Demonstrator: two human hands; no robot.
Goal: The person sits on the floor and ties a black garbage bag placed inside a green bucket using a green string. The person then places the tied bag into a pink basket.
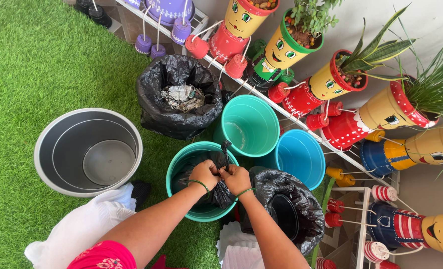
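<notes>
Both hands, left hand (pixel 204 174) and right hand (pixel 237 179), have fingers closed on the gathered neck of a black plastic bag (pixel 221 192) seated inside a green plastic bucket (pixel 181 164) on the artificial grass (pixel 37 60). Nearby, an open black bag-lined bin (pixel 154 99) holds crumpled paper (pixel 182 96). A grey metal tub (pixel 57 134) shows nothing inside.

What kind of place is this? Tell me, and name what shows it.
Probably a home patio or garden corner: green artificial turf underfoot, a white metal rack of face-painted clay flowerpots holding plants, and plastic buckets. Both hands grip a black plastic bag in a teal bucket.
</notes>
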